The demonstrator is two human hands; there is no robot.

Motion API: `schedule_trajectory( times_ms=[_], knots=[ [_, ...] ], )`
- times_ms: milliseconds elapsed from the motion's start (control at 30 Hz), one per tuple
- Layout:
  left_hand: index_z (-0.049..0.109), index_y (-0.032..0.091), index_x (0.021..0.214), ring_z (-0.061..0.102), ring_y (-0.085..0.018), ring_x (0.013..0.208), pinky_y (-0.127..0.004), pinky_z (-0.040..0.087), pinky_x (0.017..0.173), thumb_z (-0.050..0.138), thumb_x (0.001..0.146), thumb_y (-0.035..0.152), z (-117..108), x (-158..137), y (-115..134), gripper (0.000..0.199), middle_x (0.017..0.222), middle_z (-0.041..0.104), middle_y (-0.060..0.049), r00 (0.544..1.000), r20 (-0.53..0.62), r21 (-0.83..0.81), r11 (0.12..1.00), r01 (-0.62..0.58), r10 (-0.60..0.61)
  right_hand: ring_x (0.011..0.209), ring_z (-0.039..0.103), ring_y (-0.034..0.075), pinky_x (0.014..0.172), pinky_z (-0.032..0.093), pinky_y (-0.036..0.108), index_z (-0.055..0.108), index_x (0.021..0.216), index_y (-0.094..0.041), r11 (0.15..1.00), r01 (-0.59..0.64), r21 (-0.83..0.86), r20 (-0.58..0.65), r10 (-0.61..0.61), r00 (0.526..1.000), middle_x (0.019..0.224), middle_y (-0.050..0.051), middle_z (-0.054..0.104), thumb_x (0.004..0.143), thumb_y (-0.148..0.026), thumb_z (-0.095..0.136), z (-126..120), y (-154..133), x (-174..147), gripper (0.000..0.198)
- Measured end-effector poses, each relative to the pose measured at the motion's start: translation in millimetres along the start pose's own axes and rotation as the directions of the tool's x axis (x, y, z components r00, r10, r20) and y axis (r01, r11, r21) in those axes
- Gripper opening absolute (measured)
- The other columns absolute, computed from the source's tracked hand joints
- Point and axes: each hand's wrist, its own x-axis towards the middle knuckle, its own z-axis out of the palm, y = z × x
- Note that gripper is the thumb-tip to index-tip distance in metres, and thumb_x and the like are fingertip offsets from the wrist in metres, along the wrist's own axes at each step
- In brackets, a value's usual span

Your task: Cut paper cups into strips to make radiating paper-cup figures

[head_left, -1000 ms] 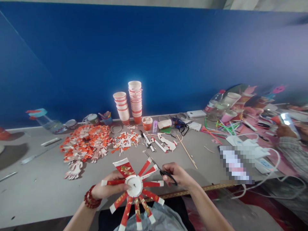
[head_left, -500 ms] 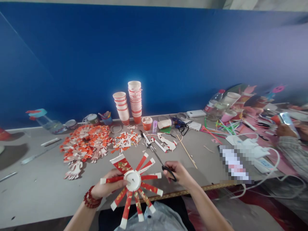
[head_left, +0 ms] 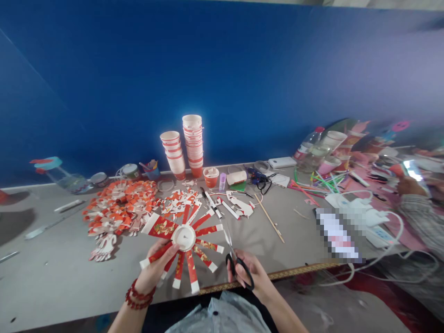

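Note:
My left hand [head_left: 160, 259] grips a paper cup [head_left: 183, 237] whose red-and-gold wall is cut into strips that fan out around the white round base. One piece at its upper left is much wider than the rest. In my right hand [head_left: 250, 273] is a pair of scissors [head_left: 231, 247] with black handles, its blades pointing up and slightly apart, just right of the strips and not touching them. Behind the cup lies a heap of red and white paper scraps [head_left: 180, 201].
Two stacks of paper cups [head_left: 193, 145] stand by the blue wall. A pile of orange-and-white paper cut-outs [head_left: 120, 203] lies left. Markers [head_left: 229, 208], a wooden stick [head_left: 268, 217] and a power strip [head_left: 378, 236] lie right. Another person's sleeve [head_left: 419, 222] shows at far right.
The cup has turned and moved up and left in my left hand, its wide piece swinging left. My right hand has lowered the scissors, and their handles have spread apart.

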Motion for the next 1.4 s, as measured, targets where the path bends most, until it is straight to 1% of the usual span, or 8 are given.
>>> schedule_trajectory(
  times_ms=[133, 300, 833, 967, 1133, 1167, 1300, 1400],
  knots=[
    [0.071, 0.018, 0.083, 0.071, -0.023, 0.08, -0.028, 0.059, 0.074, 0.076, 0.071, 0.042, 5.5, -6.9, -3.0, 0.028, 0.084, 0.076, -0.006, 1.0, 0.012, -0.001, 1.0, 0.021, -0.021, 0.054, 0.049, 0.013, 0.052, 0.035, 0.025, 0.055, 0.073, -0.016, 0.997, 0.044, -0.068, -0.023, -0.046, 0.999, 0.061, 0.003, 0.059, 0.079, -0.072, 0.054, 3.7, 1.0, 5.1, 0.056],
    [0.069, 0.018, 0.083, 0.071, -0.023, 0.082, -0.029, 0.059, 0.074, 0.076, 0.071, 0.041, 8.2, -13.2, -4.8, 0.027, 0.084, 0.076, -0.005, 0.999, 0.024, -0.022, 0.999, 0.044, -0.043, 0.052, 0.051, 0.014, 0.051, 0.035, 0.025, 0.053, 0.068, -0.017, 0.995, 0.011, -0.098, -0.078, -0.018, 0.997, 0.058, 0.002, 0.057, 0.078, -0.071, 0.058, 2.1, -0.3, 10.9, 0.055],
    [0.069, 0.022, 0.081, 0.07, -0.026, 0.084, -0.035, 0.059, 0.077, 0.081, 0.063, 0.04, 5.3, -14.4, -9.1, 0.029, 0.084, 0.075, -0.004, 0.995, -0.097, 0.081, 0.996, 0.026, -0.018, 0.051, 0.051, 0.013, 0.051, 0.034, 0.024, 0.051, 0.063, -0.018, 0.991, -0.008, -0.136, -0.101, -0.006, 0.995, 0.053, 0.001, 0.058, 0.079, -0.067, 0.059, -1.2, -5.4, 11.3, 0.052],
    [0.069, 0.022, 0.079, 0.07, -0.026, 0.086, -0.033, 0.059, 0.077, 0.083, 0.061, 0.038, 5.7, -15.3, -6.8, 0.028, 0.084, 0.074, -0.003, 0.982, -0.188, 0.105, 0.994, 0.021, -0.001, 0.049, 0.05, 0.013, 0.049, 0.032, 0.023, 0.049, 0.062, -0.018, 0.99, -0.026, -0.14, -0.13, 0.008, 0.991, 0.051, 0.001, 0.057, 0.078, -0.067, 0.059, -1.0, -1.6, 11.0, 0.052],
    [0.07, 0.023, 0.08, 0.07, -0.025, 0.081, -0.033, 0.059, 0.075, 0.077, 0.068, 0.045, 5.1, -14.0, -2.5, 0.026, 0.081, 0.074, -0.003, 1.0, -0.002, 0.075, 0.997, 0.003, -0.003, 0.039, 0.043, 0.01, 0.045, 0.029, 0.023, 0.042, 0.058, -0.021, 0.979, -0.121, -0.166, -0.229, 0.081, 0.97, 0.041, -0.003, 0.051, 0.074, -0.066, 0.064, -1.9, 5.0, 13.3, 0.053],
    [0.07, 0.023, 0.08, 0.07, -0.024, 0.081, -0.032, 0.059, 0.075, 0.077, 0.068, 0.046, 5.0, -13.5, -4.0, 0.027, 0.081, 0.074, -0.002, 1.0, -0.004, 0.066, 0.998, 0.004, -0.003, 0.039, 0.043, 0.01, 0.045, 0.029, 0.023, 0.041, 0.058, -0.021, 0.977, -0.127, -0.172, -0.241, 0.084, 0.967, 0.04, -0.003, 0.051, 0.073, -0.065, 0.065, -2.7, 5.7, 13.7, 0.053],
    [0.068, 0.021, 0.085, 0.07, -0.023, 0.083, -0.029, 0.059, 0.074, 0.083, 0.058, 0.048, 7.4, -10.9, -17.5, 0.041, 0.086, 0.073, -0.002, 0.97, -0.239, -0.024, 0.999, 0.032, -0.037, 0.048, 0.05, 0.013, 0.05, 0.032, 0.025, 0.047, 0.064, -0.02, 0.987, -0.077, -0.145, -0.187, 0.049, 0.981, 0.051, 0.0, 0.057, 0.08, -0.064, 0.06, -4.7, 6.3, 12.3, 0.049],
    [0.066, 0.02, 0.09, 0.071, -0.022, 0.086, -0.027, 0.059, 0.076, 0.081, 0.06, 0.052, 10.2, -9.3, -26.2, 0.046, 0.092, 0.073, -0.004, 0.961, -0.274, -0.121, 0.993, 0.005, -0.038, 0.059, 0.054, 0.015, 0.056, 0.035, 0.026, 0.052, 0.069, -0.017, 0.992, 0.007, -0.125, -0.094, -0.019, 0.995, 0.062, 0.004, 0.06, 0.085, -0.064, 0.054, -0.5, 6.7, 9.2, 0.049]
  ],
)
